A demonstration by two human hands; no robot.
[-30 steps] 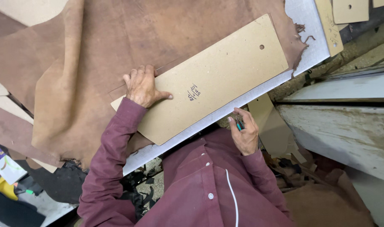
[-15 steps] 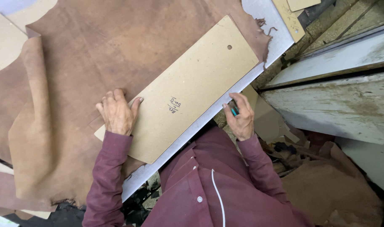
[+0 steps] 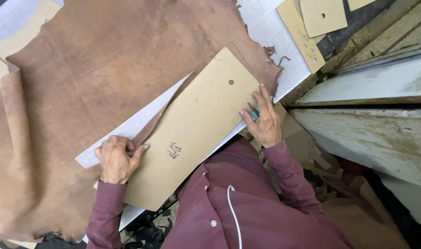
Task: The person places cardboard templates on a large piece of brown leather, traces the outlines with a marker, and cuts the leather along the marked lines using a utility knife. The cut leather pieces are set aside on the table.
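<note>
A long tan cardboard template [image 3: 196, 133] lies slantwise across the middle of the frame, one end toward the upper right with a small punched hole, the other toward the lower left. It rests partly on a big brown leather hide [image 3: 104, 69] that fills the upper left, and partly on the pale grey table [image 3: 275, 37] showing beneath.

The left hand [image 3: 114, 159], at lower left, lies flat with its fingers spread, pressing down where the template's edge meets the leather. The right hand [image 3: 262, 119], right of centre, sits at the template's long lower edge with its fingers curled narrowly around a small teal-handled tool [image 3: 253, 110]; whether its tip touches the card I cannot tell.

As for progress, no traced line or cut following the template shows on the hide, so the marking looks to be at its start, with the outline still to do.

More cardboard templates [image 3: 318, 20] lie at the upper right, and leather scraps [image 3: 325, 161] are heaped below the table edge at right. The person's maroon shirt [image 3: 247, 207] fills the bottom.
</note>
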